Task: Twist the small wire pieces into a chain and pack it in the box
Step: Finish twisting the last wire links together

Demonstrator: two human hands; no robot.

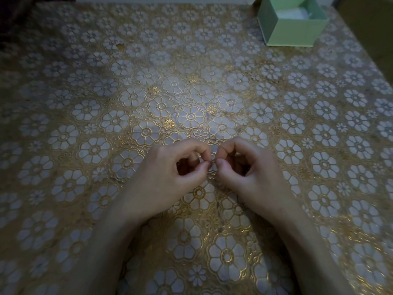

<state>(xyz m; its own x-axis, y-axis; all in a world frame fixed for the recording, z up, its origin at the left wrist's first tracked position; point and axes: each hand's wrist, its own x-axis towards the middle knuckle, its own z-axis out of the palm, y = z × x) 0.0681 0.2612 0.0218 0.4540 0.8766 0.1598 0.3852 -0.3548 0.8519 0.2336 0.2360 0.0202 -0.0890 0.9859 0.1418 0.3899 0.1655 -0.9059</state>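
Low over the table's middle, my left hand (170, 173) and my right hand (248, 173) meet fingertip to fingertip. Between them sits a tiny thin wire piece (212, 161), pinched by thumb and forefinger on each side; most of it is hidden by the fingers. The other fingers of both hands are curled in. A pale green box (295, 33) stands open at the far right corner, with something white inside it.
A gold and white flower-patterned cloth (127, 103) covers the whole table. A white edge runs along the far side. The table's right edge falls away beside the box.
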